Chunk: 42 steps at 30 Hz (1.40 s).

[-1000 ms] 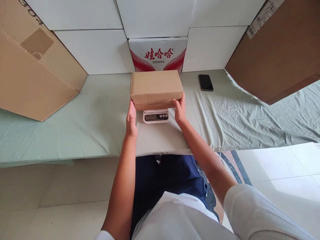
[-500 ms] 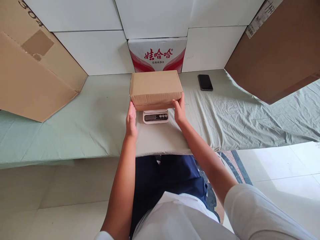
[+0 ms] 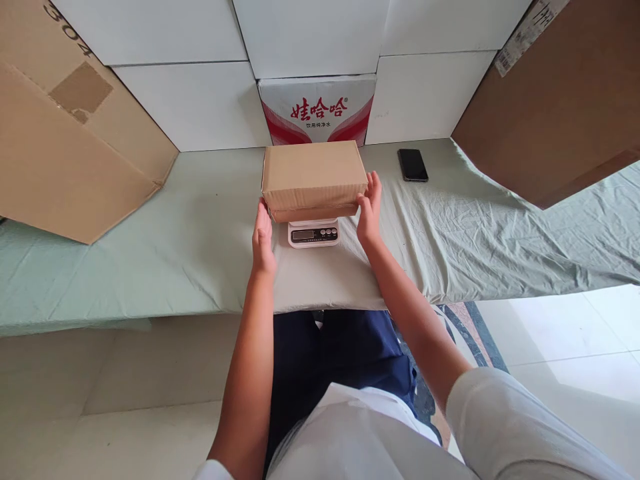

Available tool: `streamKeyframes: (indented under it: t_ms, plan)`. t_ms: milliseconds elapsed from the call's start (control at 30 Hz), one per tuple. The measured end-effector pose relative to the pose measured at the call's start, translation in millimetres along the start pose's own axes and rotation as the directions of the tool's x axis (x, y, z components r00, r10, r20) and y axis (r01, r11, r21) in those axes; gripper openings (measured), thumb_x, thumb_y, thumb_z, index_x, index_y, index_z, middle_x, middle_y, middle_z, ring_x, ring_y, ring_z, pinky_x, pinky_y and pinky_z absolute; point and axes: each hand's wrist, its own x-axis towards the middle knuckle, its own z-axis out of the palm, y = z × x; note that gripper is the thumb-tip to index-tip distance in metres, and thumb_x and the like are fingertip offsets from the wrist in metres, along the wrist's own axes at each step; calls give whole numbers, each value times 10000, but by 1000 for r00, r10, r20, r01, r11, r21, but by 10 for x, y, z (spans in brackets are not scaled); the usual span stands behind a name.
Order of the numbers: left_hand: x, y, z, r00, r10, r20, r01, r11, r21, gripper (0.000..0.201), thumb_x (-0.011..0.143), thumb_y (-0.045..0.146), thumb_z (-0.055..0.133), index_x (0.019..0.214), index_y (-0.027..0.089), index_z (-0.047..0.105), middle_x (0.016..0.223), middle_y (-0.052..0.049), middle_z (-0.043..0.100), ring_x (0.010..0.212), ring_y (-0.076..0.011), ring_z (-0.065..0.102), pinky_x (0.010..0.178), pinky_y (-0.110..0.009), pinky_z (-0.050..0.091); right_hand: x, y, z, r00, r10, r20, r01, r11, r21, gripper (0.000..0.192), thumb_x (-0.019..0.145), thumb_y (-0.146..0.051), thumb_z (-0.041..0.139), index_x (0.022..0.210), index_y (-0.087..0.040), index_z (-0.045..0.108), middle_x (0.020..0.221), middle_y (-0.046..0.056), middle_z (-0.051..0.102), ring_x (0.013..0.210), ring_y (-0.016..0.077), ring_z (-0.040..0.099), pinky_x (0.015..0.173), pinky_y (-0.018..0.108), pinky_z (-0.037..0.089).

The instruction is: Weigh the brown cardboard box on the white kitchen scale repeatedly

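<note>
A closed brown cardboard box [image 3: 314, 168] rests on a small white kitchen scale [image 3: 313, 235]; the scale's front shows below it, with a grey display and several buttons. Along the box's front left corner is my left hand [image 3: 263, 239], open, fingers straight and flat; whether it touches the cardboard I cannot tell. My right hand [image 3: 369, 210] is at the front right corner, its fingers stretched out beside the box and its thumb near the front edge. It looks open and no longer grips the box. The box hides the scale's platform.
A black phone [image 3: 413, 165] lies on the green cloth [image 3: 210, 220] to the right. Behind the box stand a printed red-and-white carton [image 3: 318, 110] and white panels [image 3: 185, 107]. Large cardboard pieces lean in from the left [image 3: 100, 167] and right [image 3: 545, 120].
My right hand has let go of the box's right corner, and its fingers have spread outward to the right. The box stays on the scale; my left hand has hardly moved.
</note>
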Motion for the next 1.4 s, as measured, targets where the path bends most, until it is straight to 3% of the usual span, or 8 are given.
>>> streamKeyframes:
  t_ms: [167, 367, 667, 933, 1133, 1400]
  plan:
    - [22, -14, -25, 1000, 8, -17, -8, 1000, 12, 923, 871, 885, 302, 1608, 340, 400, 1767, -9, 252, 1657, -260, 138, 1359, -424, 176, 96, 121, -96, 999, 24, -30, -23, 999, 34, 715, 905, -639, 453, 1538, -364, 266, 1721, 47, 266, 1641, 304, 241, 1321, 632, 254]
    - [20, -49, -16, 999, -24, -22, 24, 1000, 7, 950, 858, 896, 318, 1602, 314, 417, 1760, -49, 268, 1650, -275, 172, 1355, -423, 182, 11, 85, -16, 998, 7, 63, -6, 1000, -8, 724, 910, -689, 438, 1546, -384, 275, 1698, 32, 308, 1611, 297, 292, 1319, 629, 273]
    - [26, -53, -1, 999, -42, -25, 43, 999, 9, 985, 842, 911, 319, 1603, 294, 416, 1761, -73, 258, 1648, -279, 180, 1351, -423, 185, -7, 69, -11, 998, 17, 67, -18, 1000, 6, 737, 910, -682, 436, 1554, -373, 255, 1701, 40, 308, 1608, 289, 293, 1318, 618, 272]
    - [22, -55, 7, 998, -66, -22, 66, 998, -9, 1013, 824, 921, 355, 1605, 279, 414, 1756, -83, 261, 1647, -279, 184, 1351, -418, 180, -42, -21, 20, 997, 7, 72, -6, 1000, -7, 652, 904, -607, 462, 1493, -341, 380, 1632, 35, 414, 1564, 290, 340, 1326, 583, 279]
    - [27, -28, 28, 994, -112, -6, 112, 993, -36, 1076, 807, 919, 407, 1627, 223, 372, 1765, -122, 209, 1648, -288, 176, 1346, -406, 184, -90, -95, 91, 996, -23, 87, 21, 999, 24, 581, 886, -547, 501, 1419, -317, 469, 1490, 65, 538, 1443, 311, 453, 1279, 577, 353]
    - [49, -32, 37, 992, -126, -12, 126, 991, -40, 1069, 782, 944, 398, 1614, 272, 396, 1770, -87, 210, 1652, -290, 153, 1349, -427, 165, -119, -119, 131, 996, -29, 80, 26, 999, 40, 494, 884, -537, 524, 1321, -309, 505, 1426, 65, 571, 1376, 301, 502, 1232, 555, 421]
